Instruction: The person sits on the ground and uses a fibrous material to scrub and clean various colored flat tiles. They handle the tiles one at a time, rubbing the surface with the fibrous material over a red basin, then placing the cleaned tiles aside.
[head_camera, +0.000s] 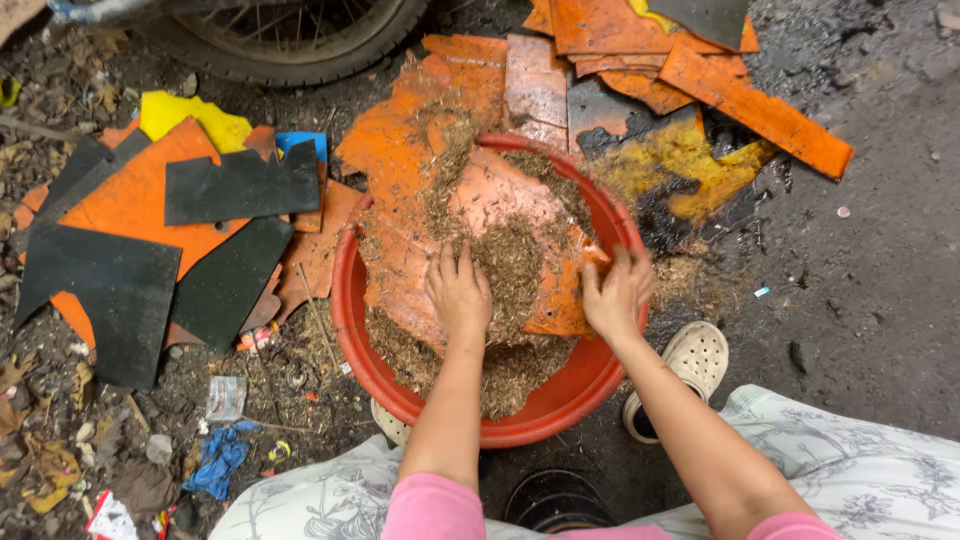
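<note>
Debris-clearing looks underway: left hand (459, 291) lies flat, fingers spread, on chaff over the orange sheet (490, 200) in the red basin (560, 405); right hand (616, 292), at three o'clock, grips the sheet's edge. Next likely needs sweeping chaff into the basin.

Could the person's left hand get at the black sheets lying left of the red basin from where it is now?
Probably yes. The left hand lies flat on the orange sheet in the red basin, and the black sheets lie uncovered just past its left rim, with nothing between.
</note>
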